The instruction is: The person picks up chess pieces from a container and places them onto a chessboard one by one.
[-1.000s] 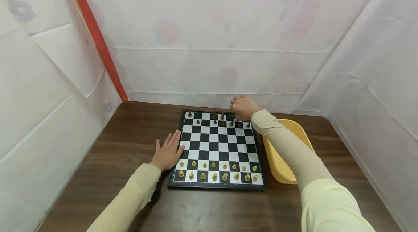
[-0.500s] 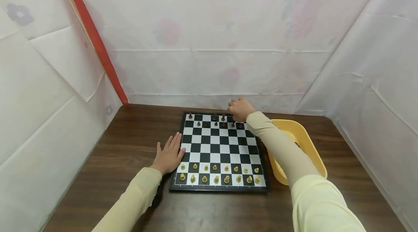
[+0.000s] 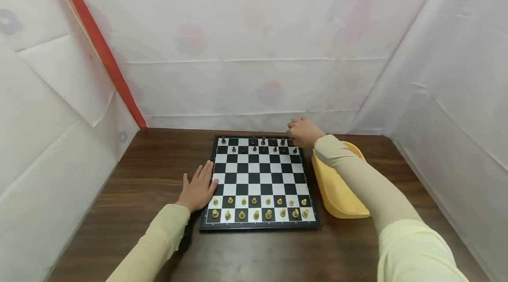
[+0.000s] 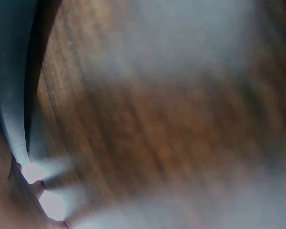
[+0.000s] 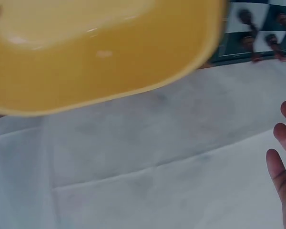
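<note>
the left hand (image 3: 197,189) lay flat, fingers straight, at the chessboard (image 3: 259,180) edge, likely steadying it. the right hand (image 3: 303,132), upper centre, hovered over the dark pieces (image 3: 274,144); its grip couldn't be told. a yellow tub (image 3: 335,187) sat right.

chessboard (image 3: 258,176) — black-and-white, flat on desk | dark pieces (image 3: 263,144) — upright, far two rows, incomplete | pale pieces (image 3: 259,208) — upright, near two rows, full | yellow tub (image 3: 337,189) just right of board
</note>
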